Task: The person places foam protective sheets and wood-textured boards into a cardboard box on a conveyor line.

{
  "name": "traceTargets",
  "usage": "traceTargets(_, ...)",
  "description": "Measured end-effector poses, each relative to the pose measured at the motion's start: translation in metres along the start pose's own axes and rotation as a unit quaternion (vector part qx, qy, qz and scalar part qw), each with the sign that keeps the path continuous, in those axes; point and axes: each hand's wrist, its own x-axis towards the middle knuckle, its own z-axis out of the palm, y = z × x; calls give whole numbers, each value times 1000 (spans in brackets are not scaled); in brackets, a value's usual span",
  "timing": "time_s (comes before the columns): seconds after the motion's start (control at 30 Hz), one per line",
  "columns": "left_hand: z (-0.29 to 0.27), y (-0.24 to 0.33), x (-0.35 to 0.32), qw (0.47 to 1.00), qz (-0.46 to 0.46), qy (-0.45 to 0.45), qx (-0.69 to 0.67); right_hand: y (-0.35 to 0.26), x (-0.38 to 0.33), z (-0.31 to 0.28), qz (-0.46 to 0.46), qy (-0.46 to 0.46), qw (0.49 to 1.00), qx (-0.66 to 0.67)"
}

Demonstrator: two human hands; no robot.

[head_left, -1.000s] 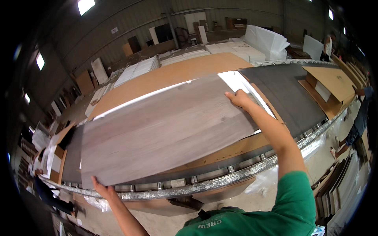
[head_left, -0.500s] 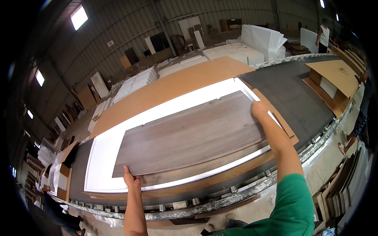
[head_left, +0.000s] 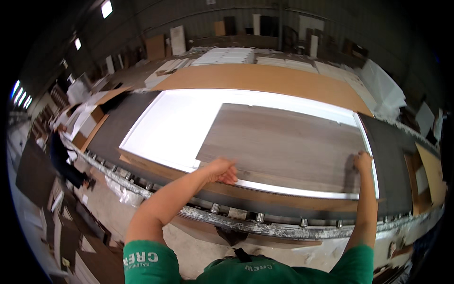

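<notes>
A wood-grain panel (head_left: 283, 137) lies flat in the right part of a shallow box lined with white foam (head_left: 177, 128). At the panel's near left corner, my left hand (head_left: 221, 170) hovers with loosely bent fingers apart, holding nothing; motion blurs it slightly. My right hand (head_left: 363, 162) is over the panel's right end, beside the foam wall, its fingers bent downward but not visibly gripping. A dark shadow falls on the panel next to it. Another wood-grain surface shows along the panel's near edge.
The box's brown cardboard flap (head_left: 265, 75) spreads out on the far side. Beneath is a roller conveyor with a worn metal rail (head_left: 227, 225). Other cartons (head_left: 428, 180) sit right and left; a person (head_left: 64, 156) stands at the left. White boards (head_left: 224, 56) are stacked beyond.
The panel has settled into the box, toward its right end. My left hand has come off the panel's corner, and my right hand's grip has loosened. The view has turned left.
</notes>
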Motion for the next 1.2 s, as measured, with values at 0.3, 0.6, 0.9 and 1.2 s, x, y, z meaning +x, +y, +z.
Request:
traceTargets(0.3,-93,5,57,774,95,303,547,-57,-81,-27,-168,-1,965,200)
traceTargets(0.6,-66,-14,68,740,170,302,577,-56,-86,-34,-100,-75,945,301)
traceTargets(0.9,-39,-70,-60,634,502,516,283,-237,-140,-91,-412,-85,783,458)
traceTargets(1.2,131,-536,-301,857,-252,450,15,-351,-353,-83,-719,-253,402,508)
